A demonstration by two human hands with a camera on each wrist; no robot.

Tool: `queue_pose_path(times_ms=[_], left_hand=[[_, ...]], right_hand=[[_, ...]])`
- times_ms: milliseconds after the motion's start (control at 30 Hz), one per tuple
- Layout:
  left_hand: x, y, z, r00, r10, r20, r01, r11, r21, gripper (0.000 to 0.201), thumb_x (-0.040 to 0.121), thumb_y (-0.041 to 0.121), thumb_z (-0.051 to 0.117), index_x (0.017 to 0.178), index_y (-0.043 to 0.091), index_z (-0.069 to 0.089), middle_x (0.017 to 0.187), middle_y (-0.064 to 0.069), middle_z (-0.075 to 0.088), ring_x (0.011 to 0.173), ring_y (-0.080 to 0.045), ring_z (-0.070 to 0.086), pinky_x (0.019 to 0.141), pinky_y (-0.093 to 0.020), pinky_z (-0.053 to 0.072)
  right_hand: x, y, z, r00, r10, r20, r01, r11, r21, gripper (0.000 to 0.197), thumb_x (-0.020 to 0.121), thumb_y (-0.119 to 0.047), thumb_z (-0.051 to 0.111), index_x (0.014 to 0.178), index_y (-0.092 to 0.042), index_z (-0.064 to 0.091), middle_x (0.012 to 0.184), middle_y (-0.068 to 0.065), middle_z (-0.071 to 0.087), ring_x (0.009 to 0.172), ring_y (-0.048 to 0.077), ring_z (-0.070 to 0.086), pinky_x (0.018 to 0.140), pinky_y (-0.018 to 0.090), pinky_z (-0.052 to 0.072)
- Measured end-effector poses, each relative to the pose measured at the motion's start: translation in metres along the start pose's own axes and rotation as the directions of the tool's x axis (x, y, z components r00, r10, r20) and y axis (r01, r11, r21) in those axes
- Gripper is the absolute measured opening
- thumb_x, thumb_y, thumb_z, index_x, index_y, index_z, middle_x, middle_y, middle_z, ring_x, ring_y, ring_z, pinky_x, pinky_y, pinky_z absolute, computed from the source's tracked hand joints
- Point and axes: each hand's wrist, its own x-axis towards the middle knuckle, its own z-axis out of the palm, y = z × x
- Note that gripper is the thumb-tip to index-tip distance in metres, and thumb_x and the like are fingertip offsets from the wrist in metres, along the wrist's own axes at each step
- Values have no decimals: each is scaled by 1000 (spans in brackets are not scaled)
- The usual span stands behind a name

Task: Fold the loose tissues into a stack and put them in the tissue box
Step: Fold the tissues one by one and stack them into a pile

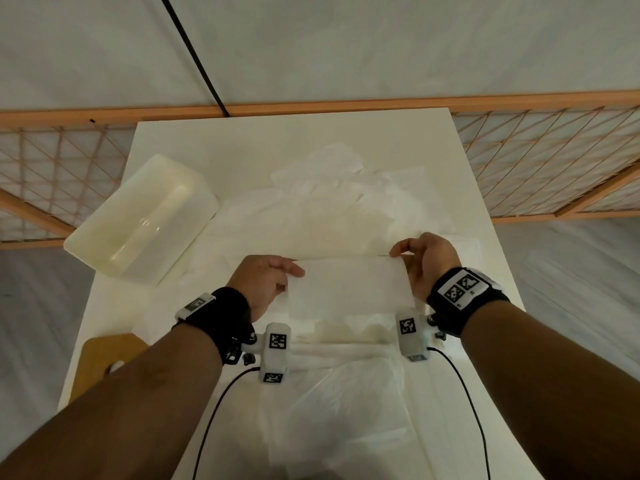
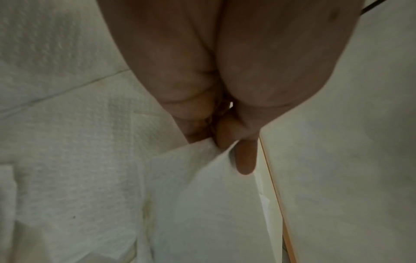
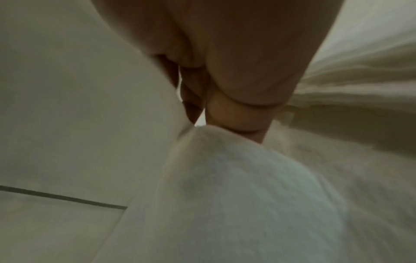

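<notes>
1. Workpiece: one tissue (image 1: pixel 349 285) is held above the table (image 1: pixel 242 140), stretched flat between both hands and folded over into a long rectangle.
2. Left hand (image 1: pixel 266 285): thumb and fingers pinch the tissue's left edge. The left wrist view confirms the pinch, with one fingertip (image 2: pixel 245 160) lying along the sheet.
3. Right hand (image 1: pixel 427 265): thumb and fingers pinch the right edge near the upper corner. The right wrist view shows the sheet gathered at the fingertips (image 3: pixel 236 115).
4. Remaining stock: loose tissues (image 1: pixel 332 188) lie crumpled and overlapping across the middle and far part of the table. More sheets (image 1: pixel 339 403) lie at the near edge, below the wrists; whether these are folded cannot be told.
5. Container: the tissue box (image 1: pixel 138 220) lies at the left table edge, apart from both hands. It appears empty, although glare limits certainty.
6. Progress assessment: the task is judged to be at an early stage. One sheet is in folding, no finished stack is clearly visible, and nothing is loaded into the box.
7. Outstanding work: fold the remaining sheets, stack them, insert the stack.
</notes>
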Motion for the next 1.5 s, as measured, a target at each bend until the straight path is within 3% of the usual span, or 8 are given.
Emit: queue_pose_path(times_ms=[167,467,700,800,1033,1200,1300,1500], left_hand=[[4,-4,-1,993,-45,-113,41,998,-41,15,86,-6,68,72,-1,67,85,-19,69,86,-35,67,82,-43,59],[-1,5,-2,997,78,-23,-68,952,298,24,87,-3,72,100,15,64,86,-2,67,78,-21,64,67,-36,52],[-25,23,-28,980,15,198,-39,992,118,14,93,7,61,90,-5,69,67,-20,66,69,-32,70,76,-39,58],[-14,22,-35,1000,-20,-3,21,998,65,34,94,33,61,88,1,68,68,-19,69,68,-32,69,78,-40,52],[6,10,-6,973,209,-102,-95,756,648,14,84,23,77,88,17,65,85,0,69,78,-18,63,65,-25,47],[15,3,7,960,180,-217,39,678,734,61,82,38,81,127,11,50,123,-6,53,102,-23,56,82,-30,43],[18,-1,1,954,67,-294,141,764,630,70,81,40,83,133,9,48,126,-8,61,113,-30,61,92,-35,50],[23,-5,-9,965,39,-260,118,821,559,52,81,26,84,122,13,56,102,1,65,94,-22,64,78,-31,51]], right_hand=[[4,1,9,991,-126,40,132,920,-370,38,75,-38,88,87,-14,61,93,13,76,81,33,74,75,51,62],[-17,-3,35,915,-103,389,403,215,-890,23,84,-37,81,103,-26,75,94,-6,68,96,16,65,81,26,47],[-61,10,34,748,-256,612,663,284,-692,9,82,-19,84,89,-23,82,88,-12,74,86,6,69,81,22,54],[-78,47,32,610,-72,789,792,91,-604,18,78,-8,79,90,-20,83,93,-2,75,89,18,69,84,21,48],[-91,101,24,647,437,625,762,-399,-510,27,84,-41,78,106,-26,74,116,-2,58,118,25,45,105,42,33],[-79,52,32,819,104,565,574,-126,-809,50,89,-65,63,86,-15,71,97,1,69,94,23,62,87,30,50],[-32,17,27,917,-346,197,318,339,-886,42,88,-48,74,113,-18,60,105,0,66,102,25,64,84,28,47],[7,-2,22,964,-239,-114,112,760,-640,52,80,-40,86,121,-15,64,119,2,65,101,24,65,85,33,52]])
